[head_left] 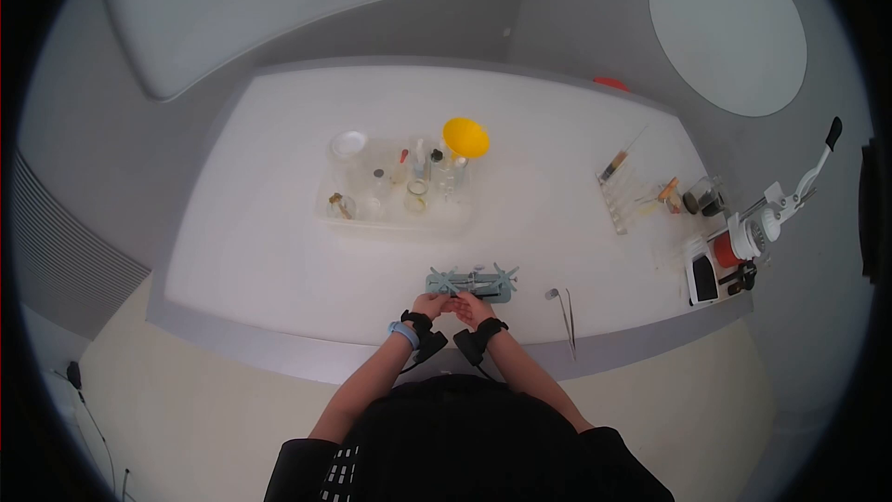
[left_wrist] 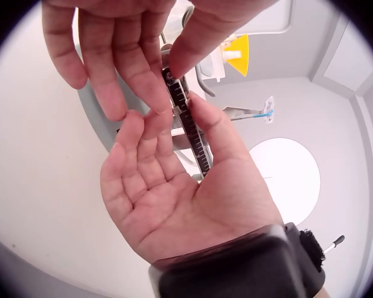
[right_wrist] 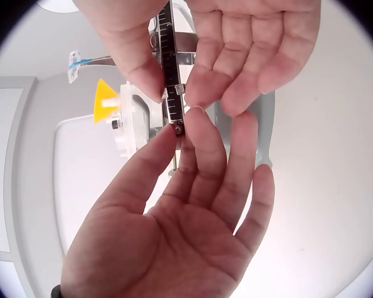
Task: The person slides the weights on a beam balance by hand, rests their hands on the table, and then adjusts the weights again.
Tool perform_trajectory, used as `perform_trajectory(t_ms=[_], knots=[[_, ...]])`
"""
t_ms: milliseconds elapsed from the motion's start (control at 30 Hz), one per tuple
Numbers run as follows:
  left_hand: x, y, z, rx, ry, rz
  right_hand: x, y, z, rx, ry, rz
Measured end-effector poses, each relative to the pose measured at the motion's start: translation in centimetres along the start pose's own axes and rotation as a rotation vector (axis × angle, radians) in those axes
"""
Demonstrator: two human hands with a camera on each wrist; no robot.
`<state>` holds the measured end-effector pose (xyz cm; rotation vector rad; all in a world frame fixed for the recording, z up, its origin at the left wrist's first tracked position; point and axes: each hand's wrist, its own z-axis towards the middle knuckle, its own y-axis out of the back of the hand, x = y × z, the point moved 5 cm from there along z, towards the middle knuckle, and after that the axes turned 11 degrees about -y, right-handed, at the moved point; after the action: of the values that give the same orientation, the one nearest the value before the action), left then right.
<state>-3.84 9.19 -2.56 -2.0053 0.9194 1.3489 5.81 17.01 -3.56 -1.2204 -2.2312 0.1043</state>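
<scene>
A black bar with white scale marks (left_wrist: 189,127) (right_wrist: 168,56) lies between the two hands, along a blue-grey device (head_left: 500,294) with cross-shaped arms near the table's front edge. My left hand (head_left: 432,305) (left_wrist: 121,53) (right_wrist: 174,205) pinches one end of the bar between thumb and fingers. Further along it, my right hand (head_left: 476,310) (left_wrist: 180,198) (right_wrist: 236,49) pinches the bar, its fingers beside a small metal slider (right_wrist: 179,90). Both palms face the wrist cameras, and the fingertips of the two hands meet or nearly meet.
Behind the device stands a clear tray (head_left: 395,228) of bottles with a yellow funnel (head_left: 465,138). Tweezers (head_left: 571,325) lie to the right. Further right are a tube rack (head_left: 611,204), small jars (head_left: 711,203) and a white apparatus with a lever (head_left: 757,228).
</scene>
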Motion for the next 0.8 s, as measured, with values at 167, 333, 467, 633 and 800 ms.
perform_trajectory(t_ms=[167, 333, 467, 633, 800], knots=[[1.2, 0.3, 0.7, -0.006, 0.0, 0.041, 0.2, 0.0, -0.2, 0.007, 0.001, -0.019], [1.2, 0.2, 0.7, 0.008, 0.008, 0.025, 0.3, -0.1, -0.4, -0.02, 0.004, -0.029], [0.8, 0.1, 0.4, -0.002, 0.021, 0.035, 0.3, 0.1, -0.3, -0.036, 0.013, -0.032], [1.1, 0.2, 0.6, 0.081, 0.079, 0.078, 0.5, 0.0, -0.9, -0.048, 0.014, -0.031], [0.7, 0.1, 0.2, 0.083, 0.096, 0.073, 0.5, 0.4, -0.7, -0.052, 0.008, -0.036]])
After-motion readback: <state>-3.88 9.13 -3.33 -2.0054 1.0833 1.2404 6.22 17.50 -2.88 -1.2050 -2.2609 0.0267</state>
